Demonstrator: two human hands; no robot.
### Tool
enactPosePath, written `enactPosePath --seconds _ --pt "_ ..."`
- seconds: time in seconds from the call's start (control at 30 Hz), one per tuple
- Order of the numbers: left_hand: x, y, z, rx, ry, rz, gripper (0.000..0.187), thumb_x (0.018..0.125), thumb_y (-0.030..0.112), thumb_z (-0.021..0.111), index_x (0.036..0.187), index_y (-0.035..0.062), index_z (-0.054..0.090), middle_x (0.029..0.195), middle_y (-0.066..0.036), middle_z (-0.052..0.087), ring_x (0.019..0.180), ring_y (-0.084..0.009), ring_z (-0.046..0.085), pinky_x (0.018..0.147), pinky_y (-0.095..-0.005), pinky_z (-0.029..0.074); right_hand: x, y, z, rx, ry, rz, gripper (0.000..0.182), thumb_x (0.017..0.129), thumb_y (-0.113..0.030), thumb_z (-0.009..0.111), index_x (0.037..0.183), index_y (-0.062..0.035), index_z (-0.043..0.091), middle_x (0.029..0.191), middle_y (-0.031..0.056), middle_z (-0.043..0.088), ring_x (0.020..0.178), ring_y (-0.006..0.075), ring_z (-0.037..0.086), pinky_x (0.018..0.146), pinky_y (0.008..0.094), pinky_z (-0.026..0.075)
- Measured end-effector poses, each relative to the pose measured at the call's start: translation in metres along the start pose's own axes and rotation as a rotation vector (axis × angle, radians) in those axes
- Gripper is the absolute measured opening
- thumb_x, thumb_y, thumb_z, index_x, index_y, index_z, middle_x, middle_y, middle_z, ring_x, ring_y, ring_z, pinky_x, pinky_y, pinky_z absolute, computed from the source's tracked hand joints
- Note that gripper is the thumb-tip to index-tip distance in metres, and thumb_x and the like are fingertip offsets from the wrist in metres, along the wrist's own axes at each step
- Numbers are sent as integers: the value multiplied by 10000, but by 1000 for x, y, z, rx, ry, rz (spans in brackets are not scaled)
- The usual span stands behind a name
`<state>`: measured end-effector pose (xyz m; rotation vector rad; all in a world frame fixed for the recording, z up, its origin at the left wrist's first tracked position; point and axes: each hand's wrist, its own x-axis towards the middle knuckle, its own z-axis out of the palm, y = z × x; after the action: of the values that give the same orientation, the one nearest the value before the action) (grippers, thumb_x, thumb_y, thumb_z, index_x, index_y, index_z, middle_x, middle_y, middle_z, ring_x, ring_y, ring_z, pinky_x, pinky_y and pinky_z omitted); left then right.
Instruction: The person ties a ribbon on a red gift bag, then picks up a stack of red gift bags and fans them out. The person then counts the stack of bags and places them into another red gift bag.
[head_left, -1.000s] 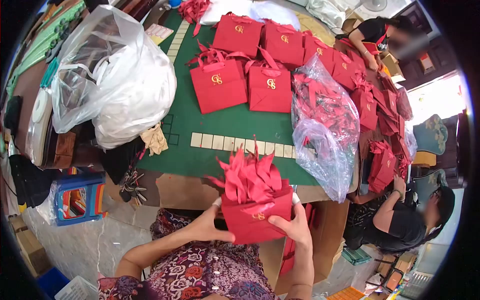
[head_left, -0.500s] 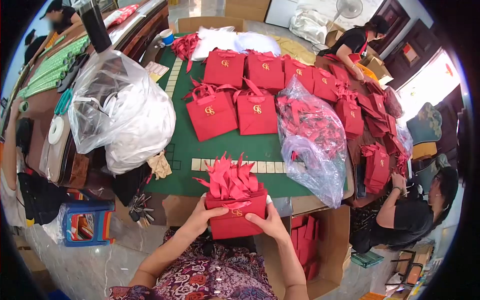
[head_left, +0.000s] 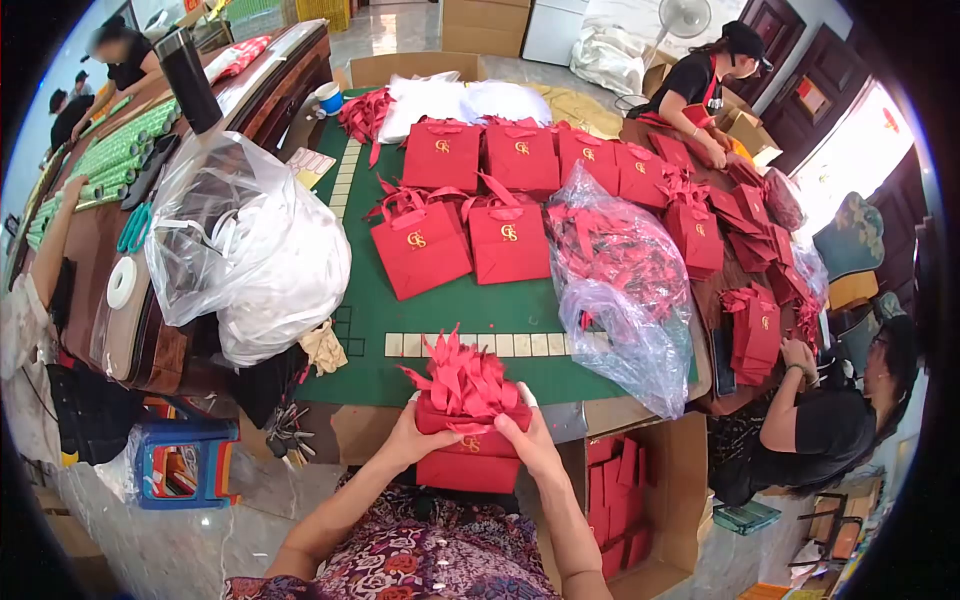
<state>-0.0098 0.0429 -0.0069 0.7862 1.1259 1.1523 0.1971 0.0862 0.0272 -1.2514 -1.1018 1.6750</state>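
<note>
I hold a stack of flat red gift bags (head_left: 468, 455) with gold logos in front of my lap, their red ribbon handles (head_left: 462, 375) sticking up in a bunch. My left hand (head_left: 412, 437) grips the stack's left side. My right hand (head_left: 527, 443) grips its right side, thumb across the front. The stack sits at the near edge of the green table (head_left: 440, 315).
Upright red bags (head_left: 420, 245) stand on the green table. A clear bag of red ribbons (head_left: 625, 285) lies to the right, a large white plastic bag (head_left: 245, 235) to the left. A cardboard box of flat red bags (head_left: 625, 500) stands by my right. Other people work at right and far back.
The stack has come lower and closer to my lap, and the view has tilted up to show more of the table. Both hands keep their grip.
</note>
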Motion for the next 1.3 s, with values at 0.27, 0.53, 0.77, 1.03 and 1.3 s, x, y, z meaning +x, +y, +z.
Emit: enactPosePath --seconds 0.27,0.53,0.77,1.03,1.3 --pt "4 6 -6 130 -85 90 952 730 124 857 1478 15 280 1338 -125 540 1217 -208 551 1034 -365 456 5 -1 7 18 39 6 537 884 -179 742 1299 -6 447 1216 120 602 1092 170 588 955 313 474" --pt "7 8 1 38 -128 38 800 755 55 831 1413 15 376 1316 -114 563 1182 -190 575 1026 -369 463 4 4 9 68 136 -125 233 873 -103 727 1023 -45 557 966 48 657 872 103 610 803 273 509" --pt "-4 33 12 40 -111 -65 823 765 180 854 1411 3 376 1331 -121 549 1201 -193 554 1030 -359 454 3 10 6 51 165 -107 225 874 -109 731 1000 -51 554 941 43 659 845 96 607 777 266 508" --pt "-3 17 10 -253 100 -248 619 820 188 812 1315 18 481 1207 -113 627 1058 -183 635 907 -357 533 1 18 6 -187 167 -240 290 861 -167 770 1012 -39 558 960 36 655 885 98 605 791 275 508" --pt "5 8 8 -339 99 -214 452 863 115 758 1252 54 536 1149 -67 659 1004 -177 653 877 -344 543 10 4 4 -157 80 -84 352 868 -254 770 1063 -61 552 1011 32 634 958 113 585 847 268 489"
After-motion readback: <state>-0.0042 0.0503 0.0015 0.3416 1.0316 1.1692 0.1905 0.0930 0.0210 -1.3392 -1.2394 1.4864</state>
